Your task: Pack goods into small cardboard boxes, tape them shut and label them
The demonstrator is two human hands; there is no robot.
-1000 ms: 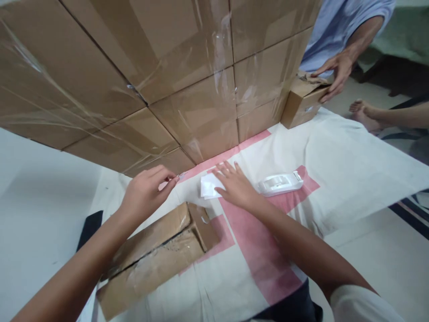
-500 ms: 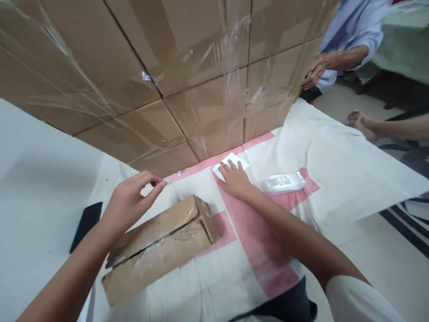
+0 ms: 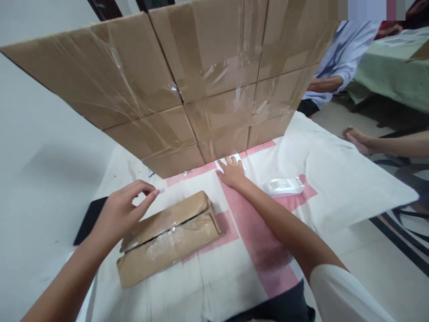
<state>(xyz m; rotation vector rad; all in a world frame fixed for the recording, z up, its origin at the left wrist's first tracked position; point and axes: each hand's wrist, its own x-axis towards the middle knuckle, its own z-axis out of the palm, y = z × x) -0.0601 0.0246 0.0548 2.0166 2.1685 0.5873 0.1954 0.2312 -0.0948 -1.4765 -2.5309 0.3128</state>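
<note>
Pale scrap [image 3: 162,191] is pinched by the left hand [image 3: 124,206]; white paper [image 3: 237,157] is overlapped by the spread right hand [image 3: 232,173].

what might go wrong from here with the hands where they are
The small pale strip, perhaps tape, might stick to the left hand pinching it. The white paper could crease or shift under the right hand. The white dispenser, close to the right forearm, might get bumped.

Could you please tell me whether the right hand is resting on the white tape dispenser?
No, the right hand lies on white paper, and the white tape dispenser sits to its right.
</note>
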